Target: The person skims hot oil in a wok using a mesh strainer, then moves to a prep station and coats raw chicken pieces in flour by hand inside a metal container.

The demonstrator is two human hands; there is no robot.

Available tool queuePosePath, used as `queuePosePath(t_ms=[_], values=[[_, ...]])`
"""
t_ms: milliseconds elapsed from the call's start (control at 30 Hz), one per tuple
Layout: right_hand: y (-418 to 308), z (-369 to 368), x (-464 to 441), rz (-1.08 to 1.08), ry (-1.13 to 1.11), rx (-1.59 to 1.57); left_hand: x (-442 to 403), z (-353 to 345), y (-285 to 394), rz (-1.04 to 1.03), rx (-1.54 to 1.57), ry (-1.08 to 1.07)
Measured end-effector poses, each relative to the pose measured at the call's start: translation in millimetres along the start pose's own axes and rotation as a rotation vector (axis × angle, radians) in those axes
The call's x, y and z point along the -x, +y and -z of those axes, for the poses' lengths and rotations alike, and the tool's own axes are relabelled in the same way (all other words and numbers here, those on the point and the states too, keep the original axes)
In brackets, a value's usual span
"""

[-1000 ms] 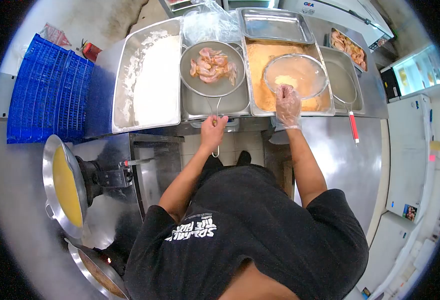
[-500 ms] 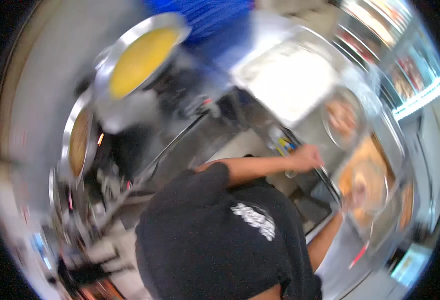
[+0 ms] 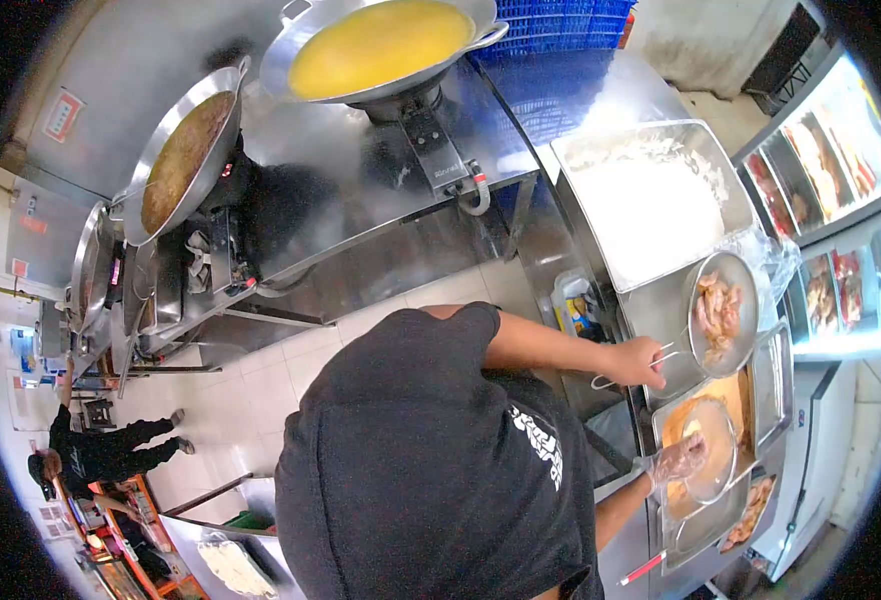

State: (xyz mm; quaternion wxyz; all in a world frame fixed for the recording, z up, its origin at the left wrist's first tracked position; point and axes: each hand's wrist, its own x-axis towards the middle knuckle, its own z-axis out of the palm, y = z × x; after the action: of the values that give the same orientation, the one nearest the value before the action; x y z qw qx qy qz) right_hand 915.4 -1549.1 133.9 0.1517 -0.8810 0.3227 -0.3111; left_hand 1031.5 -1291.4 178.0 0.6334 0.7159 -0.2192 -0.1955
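Seen from above, a person in a black T-shirt [image 3: 410, 450] with white lettering leans over a steel counter [image 3: 560, 88]. Their bare left hand [image 3: 641, 362] is clamped around the wire handle of a round mesh strainer [image 3: 746, 312], which holds pink raw chicken pieces [image 3: 717, 312] above a shallow metal tray [image 3: 657, 310]. On one side of that tray stands a deep pan [image 3: 728, 208] of white powder [image 3: 645, 205]; on the other, a pan of orange breading [image 3: 732, 396]. The right hand [image 3: 682, 457], in a clear glove, is over a round rimmed bowl [image 3: 717, 472] in the breading pan; whether its fingers grip anything cannot be told. A red handle [image 3: 643, 569] juts out nearby. Across from the pans, a large wok [image 3: 275, 70] of yellow oil [image 3: 385, 48] rests on a burner. Far off, another person [image 3: 100, 455] in dark clothes stands.
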Motion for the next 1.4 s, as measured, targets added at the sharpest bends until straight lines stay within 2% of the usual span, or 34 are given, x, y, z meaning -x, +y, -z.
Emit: queuePosePath(t_ms=[67, 167, 200, 267, 300, 333, 367, 400, 433, 500, 567, 667, 767, 800, 900, 1000, 1100, 1200, 1300, 1400], values=[[8.5, -6.1, -2.2, -0.009, 0.017, 0.044, -9.2, 3.4, 13.2, 0.047, -0.027, -0.023], [12.3, -2.8, -2.7, 0.025, -0.047, 0.126, -10.0, 0.4, 5.0, 0.043, 0.073, -0.006], [4.0, 2.3, -2.6, -0.026, -0.122, 0.154, -1.0, 8.0, 19.3, 0.067, 0.108, -0.022], [59.1, -46.5, 4.2, 0.386, 0.136, 0.540, 4.6, 0.3, 8.7, 0.064, 0.272, -0.030], [92.6, -48.6, 9.5, 0.577, 0.247, 0.771, 6.8, 7.3, 19.2, 0.120, 0.102, -0.028], [82.2, -34.2, 9.9, 0.361, 0.088, 0.405, 0.2, 4.2, 12.7, 0.022, -0.092, 0.013], [49.1, -23.3, 6.8, 0.125, -0.012, 0.032, -8.6, 1.4, 8.1, 0.001, -0.052, 0.004], [29.1, -15.2, 7.6, 0.288, 0.096, 0.207, -13.4, 12.3, 31.0, 0.158, -0.083, -0.115], [30.6, -14.6, 10.4, 0.107, 0.035, 0.028, -15.8, 10.9, 25.0, 0.041, -0.092, -0.114], [-5.1, 8.2, 9.0, 0.016, 0.012, 0.070, -0.7, 1.7, 27.0, 0.040, 0.136, -0.002], [-13.9, 14.6, 2.4, -0.035, 0.014, 0.037, 3.7, -2.2, 20.3, 0.209, 0.133, -0.091], [-28.8, 16.6, 3.7, -0.064, 0.036, 0.014, -11.2, 12.9, 51.7, 0.141, -0.150, -0.095], [-29.0, 19.0, 2.6, -0.105, 0.062, -0.019, -7.5, 12.0, 66.4, 0.123, 0.008, -0.073], [-29.7, 19.4, 2.2, -0.123, 0.073, -0.040, -5.9, 15.8, 70.8, 0.236, 0.086, -0.126], [-34.4, 22.3, 2.3, -0.162, 0.069, -0.056, -3.3, 15.5, 51.9, 0.298, 0.263, -0.190], [-31.4, 22.7, 1.9, -0.125, 0.067, -0.100, -10.2, 15.0, 47.8, 0.049, -0.082, -0.078], [-27.8, 20.6, 3.2, -0.090, 0.076, -0.063, -20.8, 27.1, 57.2, 0.234, 0.038, -0.131], [-26.2, 19.3, 0.5, -0.088, 0.072, -0.072, -18.4, 29.7, 76.5, 0.138, 0.201, -0.113], [-26.3, 20.9, 4.8, -0.088, 0.059, -0.054, -10.5, 35.2, 100.5, 0.146, 0.362, -0.172], [-28.7, 20.3, 1.2, -0.092, 0.060, -0.064, -4.7, 36.9, 95.2, 0.209, 0.312, -0.156]])
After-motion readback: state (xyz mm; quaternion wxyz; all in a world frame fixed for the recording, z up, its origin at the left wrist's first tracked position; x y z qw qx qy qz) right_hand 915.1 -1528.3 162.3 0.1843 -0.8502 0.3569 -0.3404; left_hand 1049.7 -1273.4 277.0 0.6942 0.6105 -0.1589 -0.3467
